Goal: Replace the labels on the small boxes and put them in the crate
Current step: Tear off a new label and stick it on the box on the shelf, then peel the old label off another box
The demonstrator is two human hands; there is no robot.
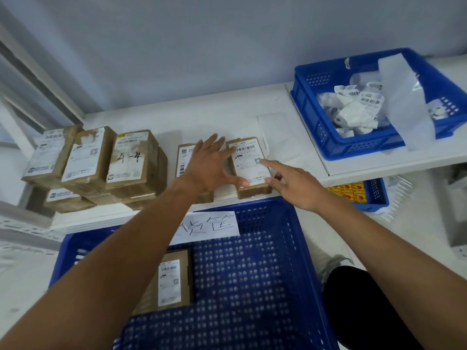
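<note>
While both hands rest open on the small box [250, 165], the left hand [209, 165] steadies its near-left side and the right hand [293, 184] presses the fresh label [249, 161] with a fingertip — best smoothed outward, edges flat. Below the shelf [227, 117] waits the crate [252, 274], one labelled box [171, 281] inside — more boxes [101, 157] sit stacked left

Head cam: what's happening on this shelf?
A person is relabelling small cardboard boxes. Both hands are on one labelled box on the white shelf: the left hand flat beside it, the right hand pressing a fingertip on its label. One finished box lies in the big blue crate. More boxes wait stacked at left.
</note>
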